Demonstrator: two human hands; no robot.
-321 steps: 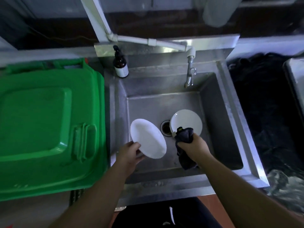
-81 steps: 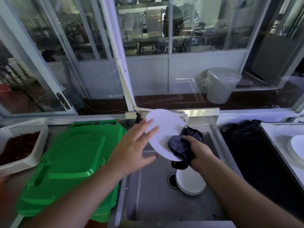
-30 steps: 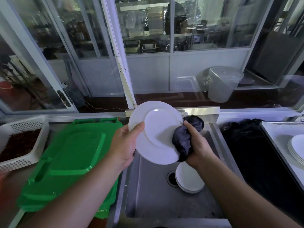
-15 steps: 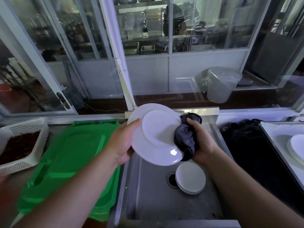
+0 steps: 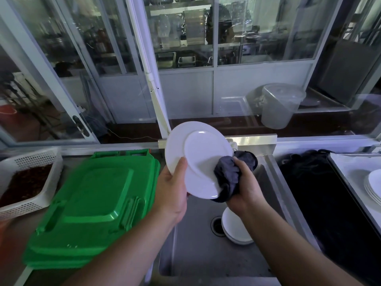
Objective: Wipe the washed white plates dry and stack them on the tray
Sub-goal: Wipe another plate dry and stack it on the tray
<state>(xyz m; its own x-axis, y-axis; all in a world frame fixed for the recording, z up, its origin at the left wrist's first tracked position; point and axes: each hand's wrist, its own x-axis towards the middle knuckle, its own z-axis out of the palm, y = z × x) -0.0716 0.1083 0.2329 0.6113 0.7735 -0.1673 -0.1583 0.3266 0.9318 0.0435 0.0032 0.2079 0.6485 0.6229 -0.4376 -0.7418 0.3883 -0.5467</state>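
A white plate (image 5: 198, 155) is held up above the sink (image 5: 202, 254), tilted with its underside toward me. My left hand (image 5: 173, 188) grips its lower left rim. My right hand (image 5: 244, 188) clutches a dark cloth (image 5: 228, 176) pressed against the plate's lower right edge. More white plates (image 5: 235, 230) lie stacked in the sink next to the drain (image 5: 216, 226). At the far right a tray (image 5: 350, 172) carries a stack of white plates (image 5: 374, 186), partly cut off by the frame edge.
A green plastic lid (image 5: 92, 205) covers the counter left of the sink. A white basket (image 5: 26, 178) with dark red contents stands at far left. Black fabric (image 5: 321, 195) lies between sink and tray. Glass partitions rise behind the counter.
The plate has been turned and shifted slightly in my hands. The cloth has slid from the plate's right edge down to its lower right rim.
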